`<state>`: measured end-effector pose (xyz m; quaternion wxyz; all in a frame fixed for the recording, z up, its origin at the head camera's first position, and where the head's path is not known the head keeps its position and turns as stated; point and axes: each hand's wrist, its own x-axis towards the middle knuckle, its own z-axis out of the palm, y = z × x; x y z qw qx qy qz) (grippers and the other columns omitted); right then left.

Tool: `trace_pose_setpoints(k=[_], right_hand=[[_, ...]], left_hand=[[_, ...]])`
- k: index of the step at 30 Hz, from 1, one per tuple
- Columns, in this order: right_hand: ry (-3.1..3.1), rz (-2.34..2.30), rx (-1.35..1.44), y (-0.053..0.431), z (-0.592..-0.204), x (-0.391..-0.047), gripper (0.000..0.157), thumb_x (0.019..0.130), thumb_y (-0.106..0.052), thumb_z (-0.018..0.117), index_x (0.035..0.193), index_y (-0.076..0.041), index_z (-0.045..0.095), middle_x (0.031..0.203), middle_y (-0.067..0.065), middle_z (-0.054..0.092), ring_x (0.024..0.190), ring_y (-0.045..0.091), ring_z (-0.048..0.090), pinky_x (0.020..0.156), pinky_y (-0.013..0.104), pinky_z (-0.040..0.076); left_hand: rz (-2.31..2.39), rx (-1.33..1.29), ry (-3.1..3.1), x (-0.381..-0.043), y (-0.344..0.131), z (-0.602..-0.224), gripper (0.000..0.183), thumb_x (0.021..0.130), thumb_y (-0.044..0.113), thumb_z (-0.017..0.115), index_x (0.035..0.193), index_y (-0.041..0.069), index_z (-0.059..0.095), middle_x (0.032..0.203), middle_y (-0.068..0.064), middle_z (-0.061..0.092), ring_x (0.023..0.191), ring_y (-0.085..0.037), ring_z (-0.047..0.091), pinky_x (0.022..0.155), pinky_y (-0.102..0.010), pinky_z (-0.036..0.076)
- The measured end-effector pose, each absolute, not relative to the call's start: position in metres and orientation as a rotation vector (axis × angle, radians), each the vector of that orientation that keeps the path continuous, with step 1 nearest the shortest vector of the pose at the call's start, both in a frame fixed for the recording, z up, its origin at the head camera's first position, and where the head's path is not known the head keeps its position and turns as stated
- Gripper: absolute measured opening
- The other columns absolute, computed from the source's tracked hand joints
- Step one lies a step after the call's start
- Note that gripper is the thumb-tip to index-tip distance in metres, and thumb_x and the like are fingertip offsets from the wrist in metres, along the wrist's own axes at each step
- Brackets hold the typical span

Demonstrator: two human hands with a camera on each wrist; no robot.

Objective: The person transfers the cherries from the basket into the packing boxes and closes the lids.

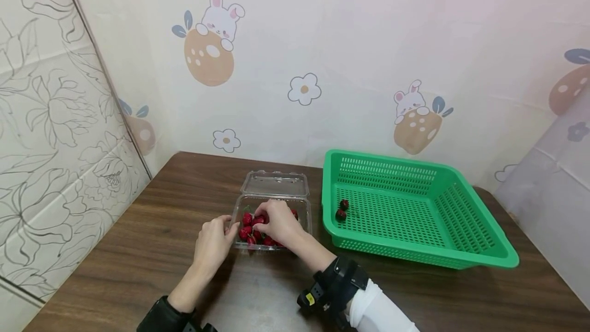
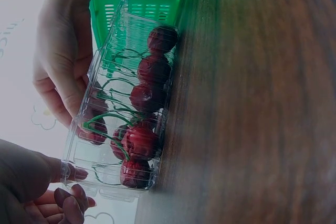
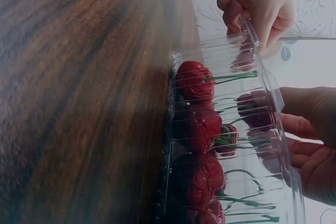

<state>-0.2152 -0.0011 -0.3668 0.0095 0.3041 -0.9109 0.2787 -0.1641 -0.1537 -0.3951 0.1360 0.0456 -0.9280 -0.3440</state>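
A clear plastic clamshell box (image 1: 310, 222) with several red cherries (image 1: 246, 232) on green stems sits on the table, its lid (image 1: 275, 185) folded back. My left hand (image 1: 213, 242) holds the box's left rim between thumb and fingers. From the other side my right hand (image 1: 282, 225) reaches into the box, fingertips down among the fruit. It pinches a dark red cherry (image 2: 95, 129), which sits higher than the others in the left wrist view. Through the box wall in the right wrist view, the same cherry (image 3: 254, 112) shows at the right hand's fingertips.
Right of the box stands a green perforated plastic basket (image 1: 479, 219), with two dark cherries (image 1: 341, 213) at its left side. Both rest on a dark wooden table (image 1: 175, 219). A wall covering (image 1: 276, 35) with printed rabbits and flowers rises behind the table.
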Motion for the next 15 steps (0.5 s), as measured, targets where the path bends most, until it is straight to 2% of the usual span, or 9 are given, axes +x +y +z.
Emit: trace_pose_setpoints(k=[6,12,15], right_hand=[[-2.871,0.834,0.954,-0.0049,-0.3711,-0.2153,0.017,0.076,-0.014,0.070,0.090,-0.004,0.067,0.082,0.003,0.061,0.061,0.004,0.051,0.053,0.016,0.041],[-2.868,0.802,0.975,-0.0076,-0.3741,-0.2147,0.021,0.077,-0.014,0.069,0.095,-0.003,0.066,0.088,0.005,0.062,0.072,0.009,0.058,0.059,0.018,0.044],[-2.857,0.789,0.995,-0.0080,-0.3750,-0.2143,0.022,0.077,-0.014,0.069,0.095,-0.003,0.066,0.087,0.005,0.062,0.072,0.010,0.058,0.059,0.019,0.044]], left_hand=[[-1.007,0.133,-2.689,-0.1639,-0.1534,-0.3945,0.029,0.085,0.015,0.059,0.101,-0.009,0.060,0.055,0.000,0.045,0.042,-0.009,0.036,0.038,-0.025,0.029],[-0.990,0.123,-2.680,-0.1636,-0.1532,-0.3945,0.029,0.084,0.015,0.059,0.100,-0.009,0.061,0.054,0.000,0.045,0.042,-0.009,0.037,0.038,-0.025,0.030],[-0.973,0.116,-2.676,-0.1632,-0.1533,-0.3947,0.028,0.084,0.015,0.060,0.099,-0.009,0.061,0.054,0.001,0.045,0.042,-0.009,0.037,0.038,-0.025,0.031]])
